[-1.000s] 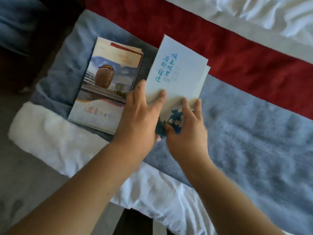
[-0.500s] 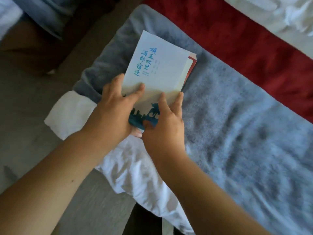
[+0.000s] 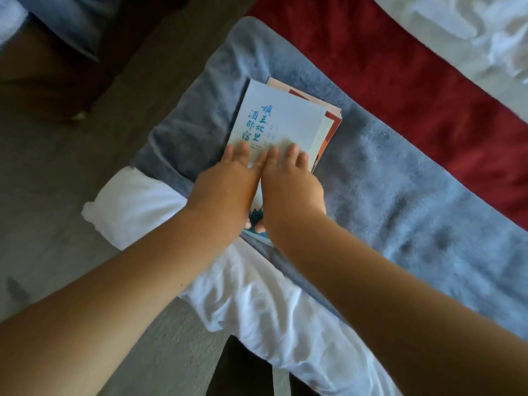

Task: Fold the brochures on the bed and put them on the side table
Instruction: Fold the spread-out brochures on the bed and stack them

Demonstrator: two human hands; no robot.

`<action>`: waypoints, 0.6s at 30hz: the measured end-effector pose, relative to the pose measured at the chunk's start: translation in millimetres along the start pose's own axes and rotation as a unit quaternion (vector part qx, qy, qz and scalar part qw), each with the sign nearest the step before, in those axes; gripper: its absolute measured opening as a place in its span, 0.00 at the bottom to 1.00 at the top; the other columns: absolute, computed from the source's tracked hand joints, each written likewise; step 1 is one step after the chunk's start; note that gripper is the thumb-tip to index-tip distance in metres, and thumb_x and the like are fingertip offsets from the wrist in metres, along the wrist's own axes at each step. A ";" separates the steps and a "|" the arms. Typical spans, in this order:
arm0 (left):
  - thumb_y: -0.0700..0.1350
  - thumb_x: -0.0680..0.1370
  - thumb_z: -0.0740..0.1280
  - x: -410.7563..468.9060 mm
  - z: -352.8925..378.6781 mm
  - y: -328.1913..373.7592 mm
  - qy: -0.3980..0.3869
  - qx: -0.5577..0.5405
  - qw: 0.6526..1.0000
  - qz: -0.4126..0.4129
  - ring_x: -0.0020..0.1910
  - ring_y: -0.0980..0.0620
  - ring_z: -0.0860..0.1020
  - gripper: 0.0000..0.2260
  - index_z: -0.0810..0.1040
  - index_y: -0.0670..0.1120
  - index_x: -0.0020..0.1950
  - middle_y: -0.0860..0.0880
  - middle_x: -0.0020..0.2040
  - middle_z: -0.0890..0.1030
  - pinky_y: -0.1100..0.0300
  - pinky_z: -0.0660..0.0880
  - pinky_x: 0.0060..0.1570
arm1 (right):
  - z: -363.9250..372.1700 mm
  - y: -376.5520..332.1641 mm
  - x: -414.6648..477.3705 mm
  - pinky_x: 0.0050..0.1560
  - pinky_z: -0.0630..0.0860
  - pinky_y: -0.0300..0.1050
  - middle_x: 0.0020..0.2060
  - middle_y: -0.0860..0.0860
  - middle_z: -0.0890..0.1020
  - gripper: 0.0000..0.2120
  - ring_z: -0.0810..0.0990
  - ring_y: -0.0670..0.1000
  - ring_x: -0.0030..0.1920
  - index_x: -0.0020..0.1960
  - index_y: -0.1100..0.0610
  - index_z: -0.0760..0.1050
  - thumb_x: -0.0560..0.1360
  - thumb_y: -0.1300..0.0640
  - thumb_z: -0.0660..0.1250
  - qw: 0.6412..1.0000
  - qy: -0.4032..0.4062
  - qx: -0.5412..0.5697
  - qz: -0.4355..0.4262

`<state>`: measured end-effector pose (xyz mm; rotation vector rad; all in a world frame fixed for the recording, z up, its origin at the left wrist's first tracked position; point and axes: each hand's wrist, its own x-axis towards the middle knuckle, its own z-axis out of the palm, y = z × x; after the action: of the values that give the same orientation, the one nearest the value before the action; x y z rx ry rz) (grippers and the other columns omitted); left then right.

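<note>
A folded white brochure [image 3: 278, 117] with blue characters lies on top of a stack of other brochures [image 3: 331, 124], whose red and cream edges stick out at the right. The stack rests on the grey blanket [image 3: 400, 181] at the corner of the bed. My left hand [image 3: 228, 181] and my right hand [image 3: 288, 181] lie side by side, palms down, with straight fingers pressing on the lower half of the top brochure. The brochure's lower edge is mostly hidden under my hands.
A red band [image 3: 400, 81] of bedding runs behind the blanket, with white sheets [image 3: 471, 32] beyond it. A white sheet [image 3: 257, 295] hangs over the bed's near edge. Grey carpet [image 3: 71, 210] lies to the left, with dark furniture [image 3: 57, 67] at the upper left.
The white brochure went from beside the jar-picture brochure onto it, covering the stack. Both hands slid up from gripping its lower edge to pressing flat on it.
</note>
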<state>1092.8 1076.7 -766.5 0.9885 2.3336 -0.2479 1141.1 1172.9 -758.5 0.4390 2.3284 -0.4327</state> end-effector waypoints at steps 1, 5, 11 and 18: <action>0.42 0.83 0.64 2.7 1.8 2.1 -0.008 0.004 1.000 -0.002 0.79 0.39 0.62 0.40 0.37 0.54 0.83 0.43 0.83 0.44 0.47 0.75 0.63 | 2.0 0.6 1.9 0.78 0.59 0.57 0.81 0.63 0.40 0.50 0.41 0.66 0.81 0.81 0.62 0.31 0.81 0.55 0.70 1.000 -0.010 -0.014 -0.007; 0.43 0.84 0.61 18.4 28.6 0.0 -0.015 -0.017 1.000 -0.017 0.83 0.39 0.47 0.38 0.36 0.52 0.83 0.42 0.84 0.42 0.49 0.65 0.73 | 14.6 6.7 14.4 0.78 0.60 0.54 0.81 0.64 0.39 0.61 0.42 0.65 0.82 0.82 0.60 0.31 0.73 0.49 0.78 0.999 -0.041 -0.010 0.018; 0.47 0.82 0.68 24.3 35.6 -3.0 -0.053 -0.046 0.997 -0.024 0.83 0.41 0.41 0.45 0.33 0.53 0.82 0.44 0.84 0.38 0.50 0.56 0.79 | 19.7 8.2 26.2 0.75 0.66 0.53 0.81 0.62 0.38 0.62 0.41 0.62 0.82 0.82 0.58 0.31 0.73 0.49 0.78 0.999 -0.040 -0.012 0.022; 0.60 0.74 0.74 -8.4 9.0 -12.7 0.010 -0.117 0.993 -0.001 0.75 0.36 0.24 0.46 0.48 0.60 0.84 0.49 0.83 0.36 0.36 0.44 0.77 | 47.1 14.8 -16.5 0.78 0.61 0.51 0.80 0.47 0.30 0.49 0.30 0.51 0.81 0.83 0.43 0.38 0.79 0.59 0.70 0.968 0.090 0.233 0.020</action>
<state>1092.5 1059.3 -769.6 0.8760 2.3165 0.0362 1186.4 1162.9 -781.9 0.7749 2.3753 -0.9639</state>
